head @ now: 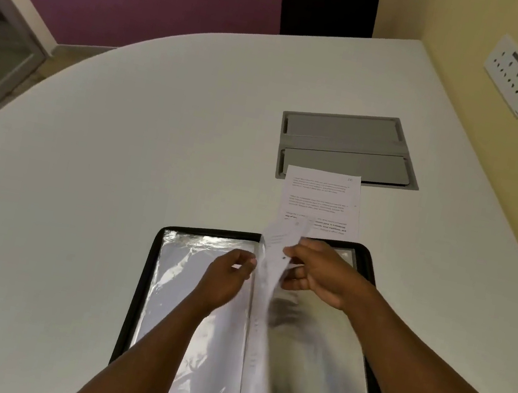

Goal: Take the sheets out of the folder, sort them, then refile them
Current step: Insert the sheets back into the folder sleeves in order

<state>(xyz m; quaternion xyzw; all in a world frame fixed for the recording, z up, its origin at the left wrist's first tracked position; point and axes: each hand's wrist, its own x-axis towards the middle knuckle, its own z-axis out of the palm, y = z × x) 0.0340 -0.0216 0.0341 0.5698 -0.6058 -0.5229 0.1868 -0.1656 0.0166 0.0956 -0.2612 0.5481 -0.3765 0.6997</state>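
Note:
A black display folder [146, 277] lies open on the white table, its clear plastic sleeves spread on both sides. One sleeve stands upright at the spine with a printed sheet [280, 245] sticking out of its top. My right hand [320, 273] pinches that sheet near its top edge. My left hand [226, 277] grips the upright sleeve's edge just left of the spine. A loose printed sheet [321, 200] lies flat on the table just beyond the folder's far right corner.
A grey cable hatch [347, 139] is set into the white table [119, 154] behind the loose sheet. Wall sockets [517, 75] line the yellow wall at the right. The table's curved edge runs along the left.

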